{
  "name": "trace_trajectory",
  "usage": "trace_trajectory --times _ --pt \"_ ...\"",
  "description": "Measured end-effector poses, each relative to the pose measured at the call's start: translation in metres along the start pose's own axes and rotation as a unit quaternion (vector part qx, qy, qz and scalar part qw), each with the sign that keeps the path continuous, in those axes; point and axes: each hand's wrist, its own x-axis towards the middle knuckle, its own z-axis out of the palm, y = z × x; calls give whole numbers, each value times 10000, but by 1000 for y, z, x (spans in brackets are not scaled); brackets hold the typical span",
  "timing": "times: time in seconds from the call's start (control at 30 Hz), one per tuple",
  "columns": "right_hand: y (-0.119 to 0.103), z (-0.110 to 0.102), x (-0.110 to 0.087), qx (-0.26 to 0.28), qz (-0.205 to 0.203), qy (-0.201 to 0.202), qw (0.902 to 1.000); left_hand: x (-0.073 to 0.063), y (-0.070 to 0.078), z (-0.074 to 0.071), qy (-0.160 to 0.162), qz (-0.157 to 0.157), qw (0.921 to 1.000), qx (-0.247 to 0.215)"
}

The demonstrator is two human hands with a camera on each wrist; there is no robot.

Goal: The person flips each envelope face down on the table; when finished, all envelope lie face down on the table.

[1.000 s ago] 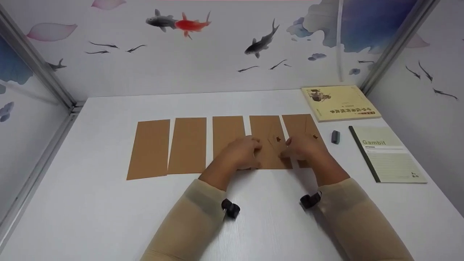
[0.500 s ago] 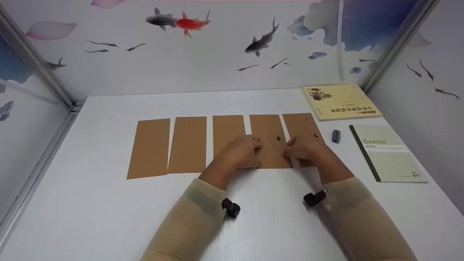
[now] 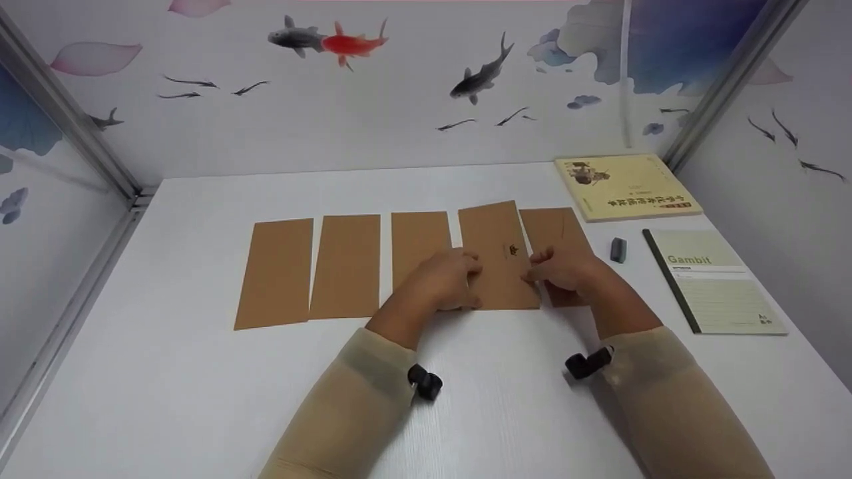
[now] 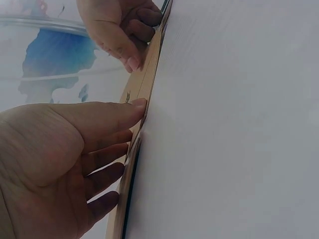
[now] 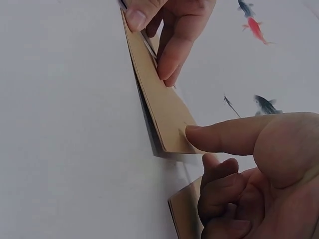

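Several brown kraft-covered notebooks lie side by side in a row. My right hand [image 3: 566, 273] pinches the right edge of the fourth notebook [image 3: 496, 263], counted from the left. Its thumb is on top and its other fingers are curled below. That edge is raised off the table, and a small dark crown-like print shows on the cover. At the left edge of the same notebook, my left hand [image 3: 442, 279] touches with thumb and fairly straight fingers. The left forearm partly covers the third notebook [image 3: 421, 233]; the right hand covers part of the fifth notebook [image 3: 552, 226].
Two more brown notebooks, the first [image 3: 276, 273] and second [image 3: 346, 266], lie to the left. At right are a yellow book [image 3: 626, 189], a small grey block [image 3: 618, 251] and a pale green Gambit notebook [image 3: 712, 283]. Printed panels stand around the white table [image 3: 166, 399].
The fourth notebook's right side has risen, its far right corner most visibly. My right hand has shifted slightly right with that edge. The left hand stays in place.
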Motion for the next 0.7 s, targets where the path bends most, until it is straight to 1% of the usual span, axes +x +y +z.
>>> trace_trajectory --times 0.13,0.23,0.33,0.47,0.53,0.6,0.67,0.7 --pt "1 -2 1 142 -325 16 9994 -1 -1 0 19 101 9999 -20" --pt "1 -2 1 265 -663 42 9974 -1 -1 -1 32 135 9999 -82" --pt "1 -3 0 519 -893 18 9947 -1 -1 -2 21 156 9998 -140" --pt "-1 -7 -3 969 -1156 -53 9885 0 2 -2 98 281 9994 -174" --pt "-2 -8 -5 1296 -1327 -153 9825 1 3 -3 189 346 9986 -366" --pt "-3 -8 -6 1685 -1535 -255 9733 1 3 -2 307 365 9956 -806" --pt "-6 -6 -8 2110 -1713 -352 9617 1 3 -3 425 354 9882 -1425" --pt "-7 -4 -9 2323 -1788 -411 9552 1 3 -3 467 343 9828 -1752"
